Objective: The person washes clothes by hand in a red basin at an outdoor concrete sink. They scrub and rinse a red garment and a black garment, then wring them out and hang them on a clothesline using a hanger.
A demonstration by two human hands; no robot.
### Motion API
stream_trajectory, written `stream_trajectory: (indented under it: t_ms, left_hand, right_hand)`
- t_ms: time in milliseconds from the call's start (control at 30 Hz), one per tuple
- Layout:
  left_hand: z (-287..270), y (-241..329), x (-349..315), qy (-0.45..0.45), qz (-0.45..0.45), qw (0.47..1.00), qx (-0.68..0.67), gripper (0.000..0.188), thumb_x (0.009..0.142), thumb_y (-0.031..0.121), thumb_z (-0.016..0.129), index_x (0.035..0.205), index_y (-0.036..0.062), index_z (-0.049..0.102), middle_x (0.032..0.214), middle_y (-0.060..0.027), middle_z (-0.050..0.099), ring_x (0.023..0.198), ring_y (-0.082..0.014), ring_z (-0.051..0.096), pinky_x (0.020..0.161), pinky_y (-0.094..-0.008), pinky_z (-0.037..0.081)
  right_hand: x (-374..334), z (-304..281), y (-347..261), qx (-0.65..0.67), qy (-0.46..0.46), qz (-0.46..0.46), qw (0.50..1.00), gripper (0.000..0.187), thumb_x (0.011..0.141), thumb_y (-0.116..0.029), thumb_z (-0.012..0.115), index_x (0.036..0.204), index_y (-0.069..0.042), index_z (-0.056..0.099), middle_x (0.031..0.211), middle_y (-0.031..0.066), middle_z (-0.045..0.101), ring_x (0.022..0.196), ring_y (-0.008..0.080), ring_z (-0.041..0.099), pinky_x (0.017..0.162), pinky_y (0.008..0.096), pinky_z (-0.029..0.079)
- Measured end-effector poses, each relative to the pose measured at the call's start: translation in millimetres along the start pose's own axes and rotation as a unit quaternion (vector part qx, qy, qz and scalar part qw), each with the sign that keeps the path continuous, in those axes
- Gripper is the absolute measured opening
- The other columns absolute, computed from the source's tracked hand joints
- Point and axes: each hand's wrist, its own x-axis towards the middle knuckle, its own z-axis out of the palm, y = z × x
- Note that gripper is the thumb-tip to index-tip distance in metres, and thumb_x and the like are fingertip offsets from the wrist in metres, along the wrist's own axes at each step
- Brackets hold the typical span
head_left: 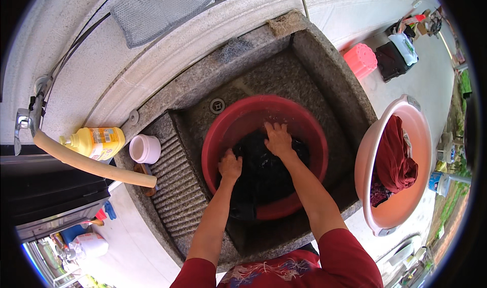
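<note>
A red plastic tub (315, 136) stands in a grey stone sink (350, 85). Dark, wet-looking cloth (258, 181) lies inside it, and one piece hangs over the tub's near left rim. At the tub's left inner side is my left hand (231, 166), its fingers slightly bent and apart at the cloth's edge. Farther in and to the right, my right hand (277, 140) lies palm down with spread fingers over the dark cloth. Neither hand visibly grips anything; the undersides of both are hidden.
Left of the tub is a ribbed washboard (177, 196), with a white cup (145, 149) and a yellow bottle (99, 142) near it. A tap's beige hose (96, 164) reaches over the sink's left edge. Rightward, a pink basin (362, 171) holds dark red clothes (395, 156).
</note>
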Motion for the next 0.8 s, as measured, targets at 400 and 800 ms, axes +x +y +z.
stream_trajectory:
  t_ms: [400, 800]
  left_hand:
    - [-63.7, 11.2, -74.1, -0.010, -0.042, 0.712, -0.701, 0.010, 0.087, 0.011, 0.060, 0.097, 0.0072, 0.061, 0.083, 0.0076, 0.055, 0.076, -0.0011, 0.048, 0.071, -0.0176, 0.039]
    - [-125.9, 24.1, -142.5, -0.076, 0.060, 0.704, -0.704, 0.028, 0.086, 0.007, 0.058, 0.113, -0.0007, 0.056, 0.099, -0.0030, 0.062, 0.089, -0.0081, 0.057, 0.082, -0.0230, 0.044]
  right_hand:
    - [-36.5, -33.1, 14.6, -0.158, -0.179, 0.109, 0.965, 0.023, 0.079, -0.014, 0.058, 0.101, -0.007, 0.062, 0.106, 0.0153, 0.061, 0.102, 0.0333, 0.056, 0.079, 0.0472, 0.046]
    - [-42.7, -10.2, -13.0, 0.439, -0.201, -0.015, 0.876, 0.022, 0.079, -0.008, 0.062, 0.101, -0.004, 0.060, 0.092, 0.0099, 0.061, 0.088, 0.0222, 0.060, 0.081, 0.0321, 0.048]
